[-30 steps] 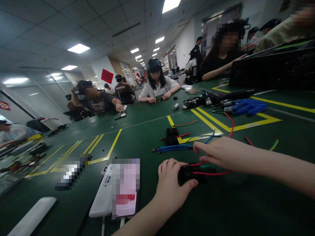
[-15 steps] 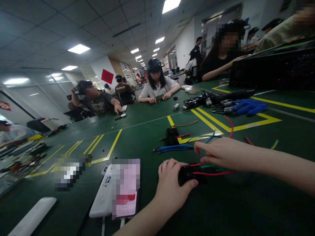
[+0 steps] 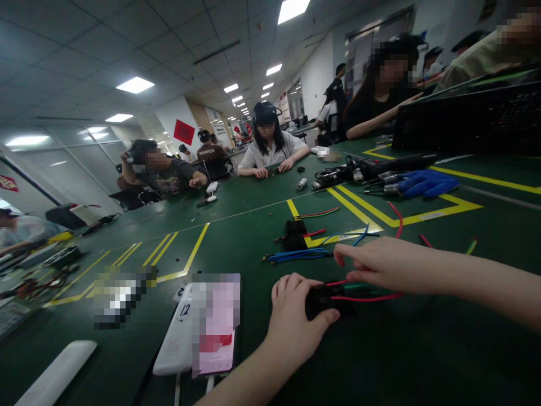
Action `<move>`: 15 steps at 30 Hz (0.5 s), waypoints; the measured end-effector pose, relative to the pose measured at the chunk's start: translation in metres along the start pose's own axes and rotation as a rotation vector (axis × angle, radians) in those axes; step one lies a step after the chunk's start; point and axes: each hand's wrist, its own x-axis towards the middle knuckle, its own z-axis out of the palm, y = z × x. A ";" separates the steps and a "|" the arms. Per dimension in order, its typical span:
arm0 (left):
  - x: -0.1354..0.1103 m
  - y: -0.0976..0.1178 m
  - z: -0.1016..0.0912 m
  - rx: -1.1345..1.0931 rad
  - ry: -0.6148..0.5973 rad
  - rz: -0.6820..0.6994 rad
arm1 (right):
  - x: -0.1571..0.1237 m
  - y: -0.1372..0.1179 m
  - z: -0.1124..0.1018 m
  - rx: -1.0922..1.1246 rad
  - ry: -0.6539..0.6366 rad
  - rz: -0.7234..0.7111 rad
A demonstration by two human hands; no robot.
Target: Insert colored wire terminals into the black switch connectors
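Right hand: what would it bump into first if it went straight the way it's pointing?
The right hand would probably meet the bundle of thin blue wires first, though it might pass above them; height is unclear.

Read in black on the white power bank (image 3: pixel 173 338), left of the left hand (image 3: pixel 296 318): "12". Read in pale capitals on the back of a brown shirt (image 3: pixel 210 153), well beyond the same hand: apparently "PUMPKIN", first letters uncertain. Not legible: dark marking on the red wall sign (image 3: pixel 184 131), farther off and left; pale label (image 3: pixel 431 215) on yellow tape (image 3: pixel 462 208), beyond the right hand (image 3: pixel 367 260), too small.
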 end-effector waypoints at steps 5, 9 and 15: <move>0.000 0.000 -0.001 0.001 -0.001 0.001 | -0.008 -0.005 -0.011 0.185 -0.031 0.003; 0.000 0.000 0.000 0.000 0.006 0.001 | -0.009 -0.008 -0.013 0.167 -0.021 0.015; 0.001 -0.001 0.001 -0.002 0.004 0.001 | 0.000 -0.004 -0.003 0.014 -0.036 0.041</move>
